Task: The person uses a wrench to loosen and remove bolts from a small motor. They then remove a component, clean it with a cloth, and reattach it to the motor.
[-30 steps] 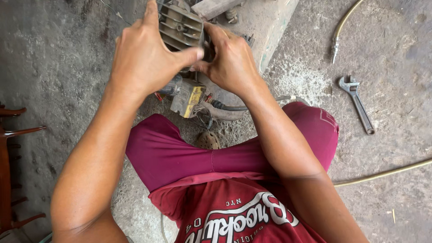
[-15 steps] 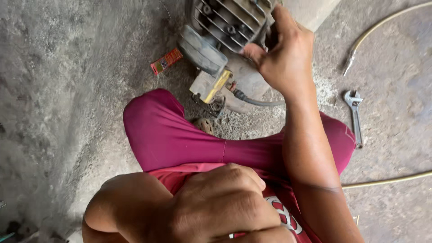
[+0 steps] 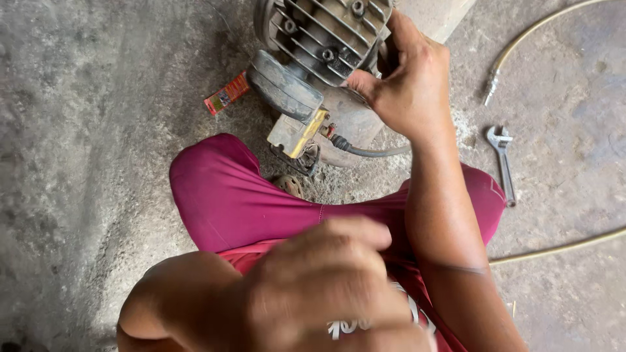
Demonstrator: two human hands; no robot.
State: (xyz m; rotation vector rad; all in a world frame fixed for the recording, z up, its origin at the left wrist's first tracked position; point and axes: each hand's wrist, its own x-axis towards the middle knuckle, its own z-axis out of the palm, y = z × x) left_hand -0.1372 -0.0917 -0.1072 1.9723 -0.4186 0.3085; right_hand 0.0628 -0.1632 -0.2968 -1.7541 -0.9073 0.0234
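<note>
Gripping the finned engine cylinder head [image 3: 329, 32] on the concrete floor [image 3: 98, 130], my right hand [image 3: 407, 85] has its fingers clenched on its right edge. I judge it heavy, rigid, greasy; best held by the fins. Nearer me, my left hand [image 3: 326, 293] blurs; I cannot tell its grip.

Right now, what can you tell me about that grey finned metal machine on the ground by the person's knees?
The grey finned metal engine sits on the concrete floor, grimy and worn. Its ribbed head carries several bolts; below are a rounded dark cover, a yellowish box-shaped part and a black cable leading off to the right. The top is cut off by the picture's edge. The right hand grips its right side; the blurred left hand is well clear of it.
</note>
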